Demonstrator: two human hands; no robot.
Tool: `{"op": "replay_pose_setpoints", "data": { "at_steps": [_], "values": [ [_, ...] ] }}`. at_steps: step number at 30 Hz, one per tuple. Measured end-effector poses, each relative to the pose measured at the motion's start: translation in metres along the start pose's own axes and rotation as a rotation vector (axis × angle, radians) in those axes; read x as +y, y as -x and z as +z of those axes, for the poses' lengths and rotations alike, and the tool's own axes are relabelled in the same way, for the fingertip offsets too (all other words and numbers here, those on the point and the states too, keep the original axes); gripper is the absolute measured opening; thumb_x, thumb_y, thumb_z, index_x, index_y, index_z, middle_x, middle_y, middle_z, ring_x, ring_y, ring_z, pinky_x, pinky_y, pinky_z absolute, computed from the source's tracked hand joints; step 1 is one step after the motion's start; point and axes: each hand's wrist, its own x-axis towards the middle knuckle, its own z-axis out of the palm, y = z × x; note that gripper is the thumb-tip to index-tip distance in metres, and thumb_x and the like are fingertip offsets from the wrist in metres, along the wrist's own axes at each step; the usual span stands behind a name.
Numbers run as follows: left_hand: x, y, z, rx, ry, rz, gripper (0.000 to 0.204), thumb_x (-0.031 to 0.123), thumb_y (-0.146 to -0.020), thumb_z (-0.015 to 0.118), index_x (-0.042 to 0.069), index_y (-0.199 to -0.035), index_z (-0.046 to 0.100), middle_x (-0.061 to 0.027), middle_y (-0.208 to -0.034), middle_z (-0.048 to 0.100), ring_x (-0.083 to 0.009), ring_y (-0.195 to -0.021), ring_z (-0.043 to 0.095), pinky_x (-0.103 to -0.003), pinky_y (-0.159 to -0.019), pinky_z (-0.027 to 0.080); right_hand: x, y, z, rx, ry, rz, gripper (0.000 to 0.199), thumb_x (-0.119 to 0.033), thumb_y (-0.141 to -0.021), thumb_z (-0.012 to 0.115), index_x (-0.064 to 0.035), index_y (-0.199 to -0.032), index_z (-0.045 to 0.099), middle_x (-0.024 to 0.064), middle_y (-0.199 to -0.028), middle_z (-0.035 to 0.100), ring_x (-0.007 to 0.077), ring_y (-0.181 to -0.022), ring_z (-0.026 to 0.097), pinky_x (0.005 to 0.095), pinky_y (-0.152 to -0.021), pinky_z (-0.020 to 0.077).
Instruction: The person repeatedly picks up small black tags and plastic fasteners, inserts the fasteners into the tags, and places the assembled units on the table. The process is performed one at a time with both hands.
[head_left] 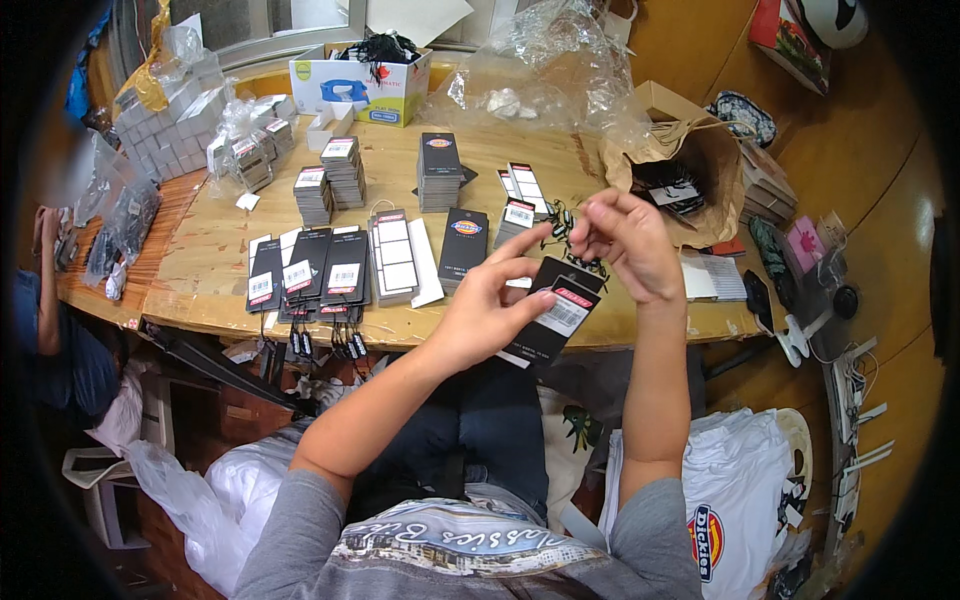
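The table [390, 165] spreads before me, its curved front edge passing behind my forearms; bare wood shows between the stacks at the back, while an open paper bag [722, 207] crowds the space beyond my right hand [643, 250]. A black stack [463, 243] stands just beside my left hand [485, 305]. That hand grips the tags [546, 345] between thumb and fingers, tilted, around the table's front edge as I look down: black, overlapping, the top one with a red strip and a white barcode label [564, 315], a white margin peeking out below. My right thumb and fingertip pinch thin black cords [560, 230] above them.
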Motion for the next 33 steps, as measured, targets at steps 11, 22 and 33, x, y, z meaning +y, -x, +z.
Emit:
{"op": "replay_pose_setpoints", "data": {
  "at_steps": [11,22,33],
  "values": [
    [0.014,0.042,-0.013,0.072,0.325,-0.391,0.029,0.008,-0.074,0.061,-0.002,-0.100,0.054,-0.0050,-0.086,0.060,-0.0071,-0.069,0.056,-0.019,-0.059,0.044,0.078,0.074,0.069,0.052,-0.500,0.451,0.025,-0.014,-0.085,0.042,-0.0034,-0.107,0.046,0.0036,-0.080,0.056,0.0094,-0.066,0.055,0.0194,-0.055,0.0424],
    [-0.001,0.101,-0.035,0.227,0.401,-0.459,0.022,0.008,-0.075,0.060,0.001,-0.096,0.057,-0.0035,-0.083,0.061,-0.0043,-0.064,0.054,-0.016,-0.052,0.040,0.107,0.144,0.024,0.360,0.101,0.231,0.010,-0.001,-0.074,0.057,0.0045,-0.083,0.060,0.0088,-0.065,0.058,0.0089,-0.051,0.050,0.0180,-0.048,0.0407],
    [-0.028,0.113,-0.015,0.192,0.422,-0.616,0.022,0.007,-0.077,0.057,-0.001,-0.097,0.055,-0.0068,-0.086,0.061,-0.0100,-0.072,0.059,-0.021,-0.061,0.048,0.090,0.121,0.050,0.319,-0.940,-0.160,0.015,-0.016,-0.071,0.064,-0.0078,-0.076,0.053,0.0042,-0.073,0.057,0.0164,-0.069,0.053,0.0272,-0.063,0.0441]
  ]
}}
